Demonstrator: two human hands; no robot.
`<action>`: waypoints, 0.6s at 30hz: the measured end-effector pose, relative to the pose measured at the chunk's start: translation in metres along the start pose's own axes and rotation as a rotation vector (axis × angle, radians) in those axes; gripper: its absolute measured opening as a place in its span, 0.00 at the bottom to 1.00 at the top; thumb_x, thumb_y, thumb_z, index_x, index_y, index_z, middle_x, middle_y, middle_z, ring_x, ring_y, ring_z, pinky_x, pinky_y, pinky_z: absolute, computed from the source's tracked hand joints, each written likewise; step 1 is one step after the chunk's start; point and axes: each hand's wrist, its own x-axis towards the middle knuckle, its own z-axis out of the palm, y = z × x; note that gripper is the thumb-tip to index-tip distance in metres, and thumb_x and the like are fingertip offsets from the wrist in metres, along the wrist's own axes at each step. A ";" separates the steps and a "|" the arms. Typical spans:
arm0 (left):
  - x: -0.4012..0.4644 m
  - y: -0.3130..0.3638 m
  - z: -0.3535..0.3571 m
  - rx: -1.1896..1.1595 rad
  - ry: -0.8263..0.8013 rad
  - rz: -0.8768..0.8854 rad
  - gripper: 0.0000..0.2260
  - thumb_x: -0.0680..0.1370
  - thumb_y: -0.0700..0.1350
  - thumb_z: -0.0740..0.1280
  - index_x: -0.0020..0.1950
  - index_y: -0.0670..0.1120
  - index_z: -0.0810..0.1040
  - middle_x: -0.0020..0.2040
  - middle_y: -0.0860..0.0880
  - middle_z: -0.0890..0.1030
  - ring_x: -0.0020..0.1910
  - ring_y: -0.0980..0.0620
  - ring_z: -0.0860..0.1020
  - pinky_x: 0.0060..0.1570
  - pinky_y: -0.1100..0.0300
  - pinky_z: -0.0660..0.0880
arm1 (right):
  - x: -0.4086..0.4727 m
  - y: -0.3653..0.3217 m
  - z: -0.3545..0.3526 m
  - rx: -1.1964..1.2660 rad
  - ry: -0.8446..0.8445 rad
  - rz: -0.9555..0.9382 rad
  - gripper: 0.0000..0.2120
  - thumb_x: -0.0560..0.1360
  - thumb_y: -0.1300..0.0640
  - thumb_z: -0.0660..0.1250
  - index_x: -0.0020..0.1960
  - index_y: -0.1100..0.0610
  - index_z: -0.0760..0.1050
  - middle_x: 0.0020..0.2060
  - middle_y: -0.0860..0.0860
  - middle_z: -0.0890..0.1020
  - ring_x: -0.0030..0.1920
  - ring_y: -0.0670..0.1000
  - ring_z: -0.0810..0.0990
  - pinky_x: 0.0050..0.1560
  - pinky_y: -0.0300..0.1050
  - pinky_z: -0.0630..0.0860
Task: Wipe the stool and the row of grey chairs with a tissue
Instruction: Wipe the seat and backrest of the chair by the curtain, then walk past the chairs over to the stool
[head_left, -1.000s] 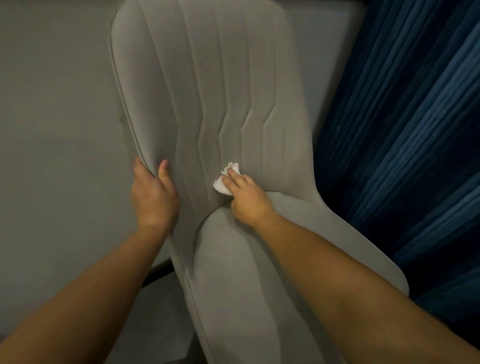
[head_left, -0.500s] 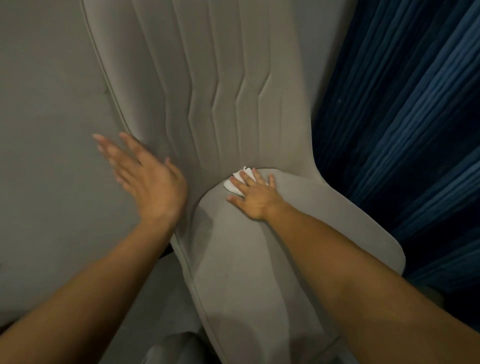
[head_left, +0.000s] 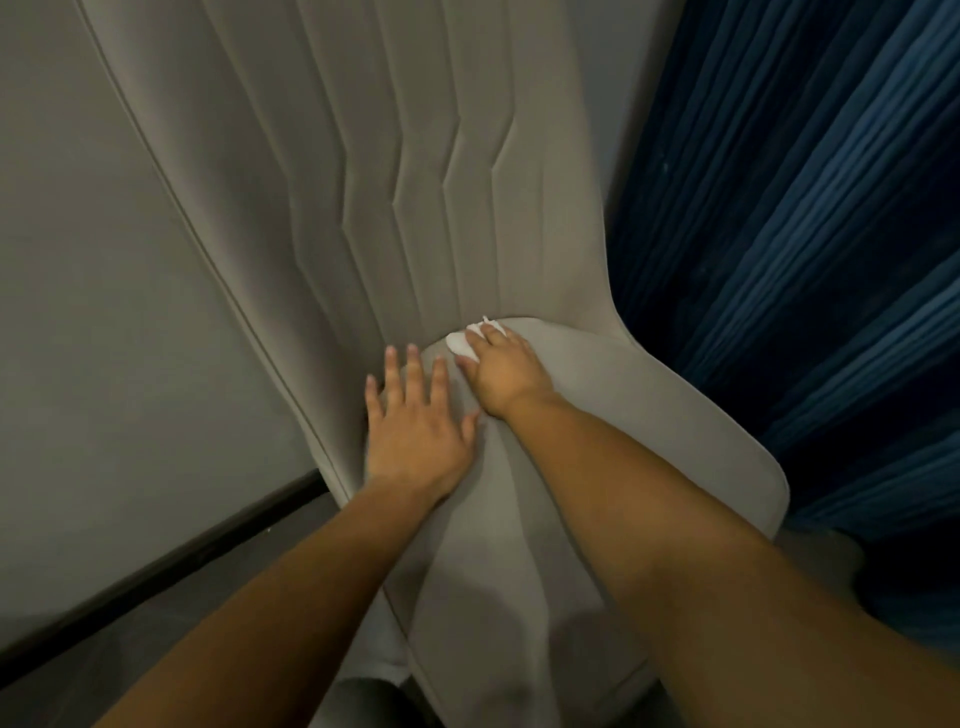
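A grey upholstered chair (head_left: 395, 171) with a ribbed backrest fills the middle of the view, its seat (head_left: 649, 415) reaching toward me. My right hand (head_left: 506, 371) presses a crumpled white tissue (head_left: 462, 343) onto the back of the seat, right at the crease under the backrest. My left hand (head_left: 415, 421) lies flat with fingers spread on the seat's left part, just beside the right hand, holding nothing.
A grey wall (head_left: 78, 286) with a dark skirting board (head_left: 156, 566) stands left of the chair. Dark blue pleated curtains (head_left: 805, 234) hang close on the right. Part of another grey seat (head_left: 358, 701) shows at the bottom edge.
My left hand let go of the backrest's left edge and came down flat onto the seat. My right hand slid the tissue from the lower backrest down onto the seat's rear.
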 end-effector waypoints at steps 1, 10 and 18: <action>0.001 -0.004 0.001 -0.009 -0.074 -0.030 0.35 0.78 0.66 0.43 0.79 0.47 0.53 0.79 0.41 0.48 0.77 0.41 0.40 0.73 0.40 0.43 | -0.002 -0.001 -0.001 -0.005 -0.006 0.005 0.27 0.83 0.43 0.52 0.78 0.54 0.60 0.78 0.53 0.61 0.78 0.54 0.56 0.76 0.49 0.53; -0.029 -0.025 -0.054 -0.027 -0.313 0.024 0.37 0.77 0.68 0.43 0.79 0.47 0.46 0.79 0.41 0.45 0.77 0.42 0.39 0.74 0.44 0.45 | -0.065 -0.018 -0.064 -0.008 -0.268 0.113 0.23 0.83 0.44 0.54 0.69 0.59 0.72 0.66 0.58 0.73 0.65 0.61 0.68 0.67 0.52 0.67; -0.088 -0.081 -0.183 0.032 -0.434 -0.073 0.37 0.75 0.68 0.45 0.79 0.49 0.48 0.79 0.41 0.49 0.77 0.40 0.41 0.72 0.38 0.45 | -0.120 -0.085 -0.182 0.006 -0.363 0.078 0.22 0.83 0.45 0.55 0.66 0.59 0.74 0.61 0.59 0.75 0.61 0.61 0.70 0.62 0.53 0.70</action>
